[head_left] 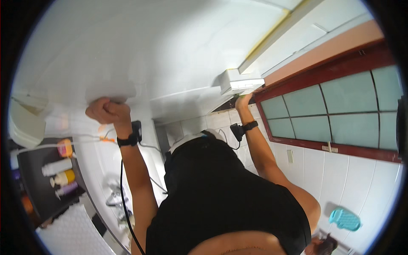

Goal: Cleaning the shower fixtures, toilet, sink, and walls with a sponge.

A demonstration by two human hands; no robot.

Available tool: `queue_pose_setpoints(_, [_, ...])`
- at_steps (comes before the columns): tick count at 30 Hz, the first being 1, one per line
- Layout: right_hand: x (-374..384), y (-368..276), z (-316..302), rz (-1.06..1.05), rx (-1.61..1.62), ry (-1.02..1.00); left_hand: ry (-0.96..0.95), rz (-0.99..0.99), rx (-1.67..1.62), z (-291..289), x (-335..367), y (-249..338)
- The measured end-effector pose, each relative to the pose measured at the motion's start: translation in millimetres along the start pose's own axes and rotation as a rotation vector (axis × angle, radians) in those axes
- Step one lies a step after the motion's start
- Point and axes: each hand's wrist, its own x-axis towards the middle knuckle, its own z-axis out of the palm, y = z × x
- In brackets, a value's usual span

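My left hand is closed in a fist at the glossy white surface, whose reflection shows around it. Something dark peeks out past its fingers, too little to name. Over on the right, my right hand reaches up to the underside of a white box on the wall. A small greenish bit shows by that hand; its fingers are mostly hidden behind the box. Each wrist wears a black strap with a small device, one on the left wrist and one on the right.
A dark shelf with several bottles stands at the left, near a metal tap. A black cable runs along my left arm. A red-framed window and a turquoise holder are on the right.
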Motion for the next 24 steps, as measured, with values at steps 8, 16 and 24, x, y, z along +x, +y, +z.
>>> queue_pose_setpoints(8, [-27.3, -12.5, 2.8, -0.065, -0.242, 0.29, 0.008, -0.055, -0.163, 3.9, 3.7, 16.6])
queue_pose_setpoints(16, [-44.6, -158.3, 8.3, -0.027, 0.125, -0.542, -0.085, 0.046, -0.17, -6.6, 5.4, -7.1])
queue_pose_setpoints(24, [-70.3, -293.0, 92.6, -0.318, -0.184, -0.345, -0.083, 0.09, -0.231, -10.7, 10.4, -8.4])
